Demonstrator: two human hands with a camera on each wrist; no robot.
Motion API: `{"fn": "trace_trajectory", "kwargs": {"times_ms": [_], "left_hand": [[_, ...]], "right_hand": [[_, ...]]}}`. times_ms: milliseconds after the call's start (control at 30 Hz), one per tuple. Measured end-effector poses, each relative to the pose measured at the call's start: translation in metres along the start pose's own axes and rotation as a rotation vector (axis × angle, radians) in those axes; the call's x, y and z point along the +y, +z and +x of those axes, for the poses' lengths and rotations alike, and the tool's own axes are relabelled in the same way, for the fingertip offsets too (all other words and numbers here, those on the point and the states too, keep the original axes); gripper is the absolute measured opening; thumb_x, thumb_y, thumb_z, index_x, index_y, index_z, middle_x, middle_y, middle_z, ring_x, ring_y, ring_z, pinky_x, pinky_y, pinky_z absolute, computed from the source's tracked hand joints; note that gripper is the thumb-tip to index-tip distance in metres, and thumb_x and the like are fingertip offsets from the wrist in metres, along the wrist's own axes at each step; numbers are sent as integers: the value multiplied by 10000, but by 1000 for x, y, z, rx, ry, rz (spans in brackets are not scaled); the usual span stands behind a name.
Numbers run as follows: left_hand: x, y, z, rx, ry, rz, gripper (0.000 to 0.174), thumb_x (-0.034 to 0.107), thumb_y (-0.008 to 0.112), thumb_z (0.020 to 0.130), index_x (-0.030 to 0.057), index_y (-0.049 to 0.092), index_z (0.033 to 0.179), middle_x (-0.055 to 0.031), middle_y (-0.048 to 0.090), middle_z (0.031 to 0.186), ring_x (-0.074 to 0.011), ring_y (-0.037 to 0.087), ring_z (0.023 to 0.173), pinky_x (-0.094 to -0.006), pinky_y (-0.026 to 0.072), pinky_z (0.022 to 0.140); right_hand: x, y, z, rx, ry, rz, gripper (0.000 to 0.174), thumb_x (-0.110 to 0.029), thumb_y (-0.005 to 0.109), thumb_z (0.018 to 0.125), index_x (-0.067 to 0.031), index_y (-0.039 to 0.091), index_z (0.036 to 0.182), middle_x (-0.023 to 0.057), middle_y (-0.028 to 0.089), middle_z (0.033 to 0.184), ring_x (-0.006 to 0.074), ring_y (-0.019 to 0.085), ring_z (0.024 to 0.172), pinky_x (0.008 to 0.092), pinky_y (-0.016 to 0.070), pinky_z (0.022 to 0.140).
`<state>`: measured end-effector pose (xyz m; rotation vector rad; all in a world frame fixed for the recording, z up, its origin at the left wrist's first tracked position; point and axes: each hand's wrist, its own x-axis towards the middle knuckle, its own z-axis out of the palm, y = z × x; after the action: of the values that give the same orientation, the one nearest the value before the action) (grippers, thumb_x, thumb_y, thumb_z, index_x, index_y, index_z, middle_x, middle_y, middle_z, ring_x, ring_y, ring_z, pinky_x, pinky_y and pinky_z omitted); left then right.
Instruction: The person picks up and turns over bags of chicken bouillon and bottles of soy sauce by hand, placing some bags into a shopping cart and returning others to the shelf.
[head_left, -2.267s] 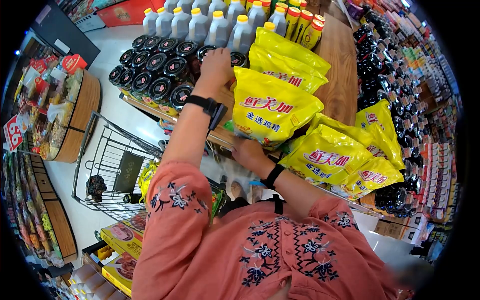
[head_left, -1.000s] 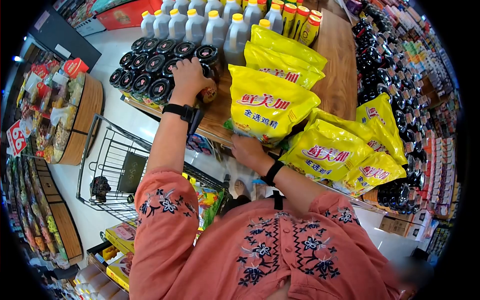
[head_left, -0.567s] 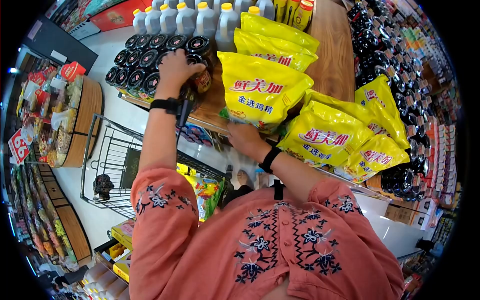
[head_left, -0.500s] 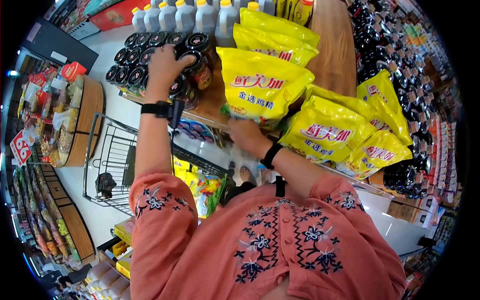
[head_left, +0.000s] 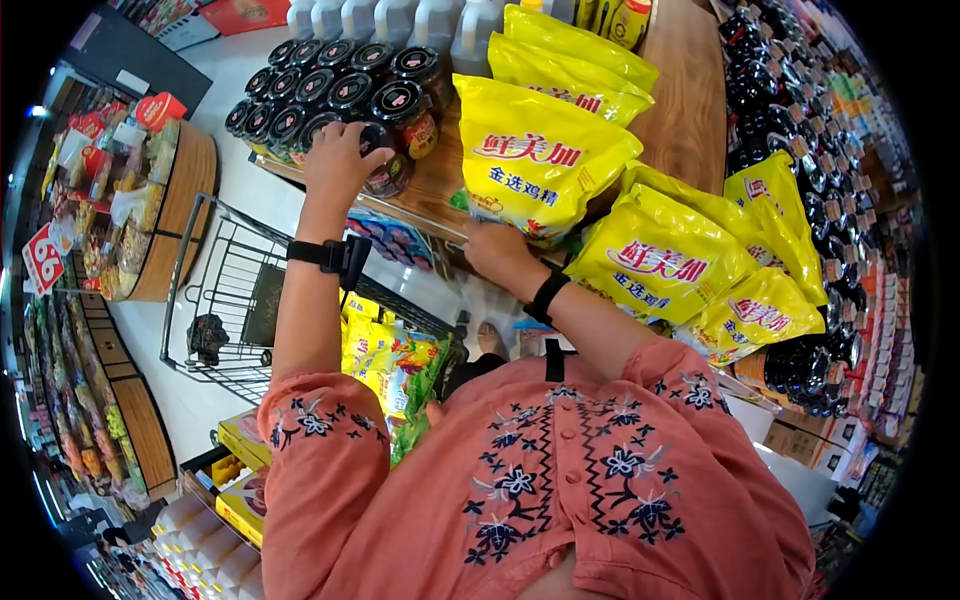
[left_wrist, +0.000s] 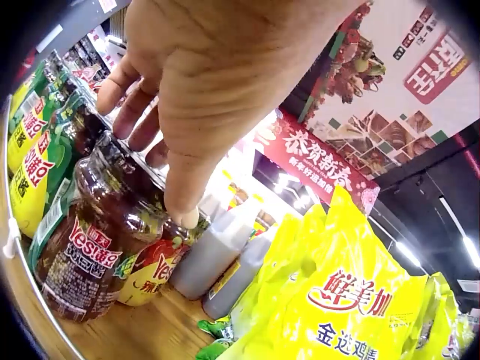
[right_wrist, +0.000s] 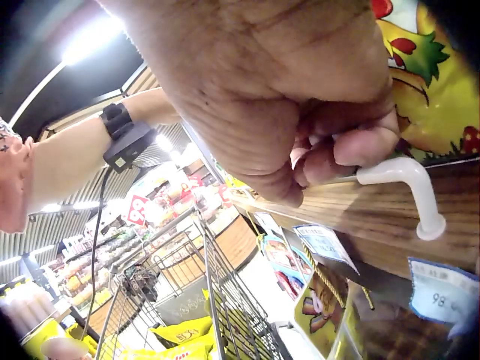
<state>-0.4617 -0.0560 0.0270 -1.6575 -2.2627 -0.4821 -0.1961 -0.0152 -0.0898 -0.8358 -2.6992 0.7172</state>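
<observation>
My left hand (head_left: 336,172) reaches over the front corner of a group of dark-lidded sauce jars (head_left: 313,84). Its thumb and fingers straddle the lid of a jar (head_left: 388,180), which stands on the wooden display table (head_left: 425,204). In the left wrist view, that jar (left_wrist: 97,255) shows a red-and-white label below my bent fingers. At the table's front edge, my right hand (head_left: 497,257) curls its fingers at a thin guard rail with a white end (right_wrist: 405,174). Just behind this hand stands a large yellow bag (head_left: 540,160).
Grey jugs (head_left: 385,25) line up behind the jars. More yellow bags (head_left: 660,255) lean together to the right. A shopping cart (head_left: 225,290) with yellow packs (head_left: 390,360) in it stands at front left, beyond which is a snack stand (head_left: 190,175).
My left hand has moved from the back jars beside the yellow bag to the front-left, uncovering jars at the right end. The right hand stays at the table edge.
</observation>
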Motion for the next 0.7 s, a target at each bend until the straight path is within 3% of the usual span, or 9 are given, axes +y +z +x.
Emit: {"fn": "trace_trajectory", "kwargs": {"times_ms": [167, 267, 367, 467, 500, 600, 667, 700], "left_hand": [[-2, 5, -2, -53, -19, -47, 558, 390, 805, 797, 42, 674, 1213, -158, 635, 1173, -381, 549, 1154, -481, 476, 959], [3, 4, -2, -68, -29, -24, 550, 360, 803, 807, 33, 662, 1226, -164, 637, 1173, -381, 564, 1132, -473, 478, 953], [2, 10, -11, 72, 0, -73, 505, 322, 783, 843, 13, 647, 1219, -176, 637, 1160, -378, 591, 1080, -452, 489, 932], [36, -6, -34, 236, -30, -239, 435, 268, 753, 886, -4, 634, 1204, -182, 637, 1137, -380, 610, 1035, -429, 500, 903], [54, -17, -48, 186, -132, -347, 381, 228, 753, 885, 6, 634, 1170, -191, 650, 1145, -403, 601, 1069, -440, 488, 917], [83, -7, -103, 151, -278, -574, 344, 234, 730, 914, 2, 644, 1153, -196, 666, 1092, -382, 631, 1006, -433, 505, 876], [101, 0, -143, -87, -443, -761, 309, 224, 701, 934, -7, 653, 1134, -198, 687, 1035, -368, 657, 926, -427, 525, 825], [109, 5, -162, -146, -441, -769, 311, 236, 690, 940, -8, 654, 1129, -207, 693, 1021, -376, 664, 906, -430, 529, 808]], "right_hand": [[-1, 1, 0, -18, 12, -3, 232, -191, 643, 860, -18, 607, 1012, 201, 695, 802, 404, 684, 771, 517, 539, 681], [1, 1, -1, 45, -41, 25, 174, -138, 584, 864, -37, 639, 995, 187, 705, 797, 392, 690, 738, 504, 542, 631], [-1, -2, -3, 37, -31, 34, 185, -159, 591, 867, -27, 635, 988, 197, 704, 813, 405, 687, 748, 514, 545, 654], [-10, -7, -14, -53, -17, 114, 247, -237, 642, 884, -22, 601, 998, 198, 688, 863, 412, 669, 853, 524, 529, 740], [-15, -15, -20, -64, -121, 63, 248, -263, 650, 887, -43, 605, 991, 192, 684, 887, 406, 664, 874, 519, 523, 747], [-23, -28, -45, -229, -92, 236, 224, -267, 647, 880, -58, 617, 954, 184, 684, 880, 406, 664, 859, 513, 518, 731], [-9, -18, -56, -342, -126, 240, 235, -281, 638, 871, -51, 635, 919, 195, 685, 861, 417, 663, 844, 514, 513, 718], [-2, -16, -60, -430, -132, 232, 258, -291, 633, 869, -40, 638, 924, 204, 686, 859, 423, 663, 842, 520, 515, 725]]}}
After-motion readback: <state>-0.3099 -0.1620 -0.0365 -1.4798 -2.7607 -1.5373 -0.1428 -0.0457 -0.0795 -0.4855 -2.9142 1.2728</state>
